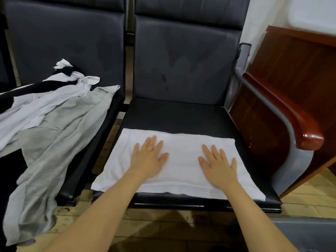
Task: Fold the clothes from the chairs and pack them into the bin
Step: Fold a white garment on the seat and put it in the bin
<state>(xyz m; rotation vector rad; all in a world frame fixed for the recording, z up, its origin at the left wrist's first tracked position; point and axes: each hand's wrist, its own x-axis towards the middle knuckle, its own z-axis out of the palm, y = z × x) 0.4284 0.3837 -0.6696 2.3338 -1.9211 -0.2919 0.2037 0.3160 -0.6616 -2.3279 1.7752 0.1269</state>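
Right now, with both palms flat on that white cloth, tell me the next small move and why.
Probably fold it in half once more, right end over left. The white cloth lies flat on the right chair's seat, a wide rectangle, with the left hand and right hand open on it, so it looks smoothed but likely too wide to pack. No grip yet; the pile of clothes waits.

We see a plain white folded cloth [180, 160] on the black chair seat [174, 115]. Left of that seat lie a pale grey shirt [54, 142], white garments [45, 104] and black fabric [25, 90]; right, a reddish-brown wooden armrest [291, 113].
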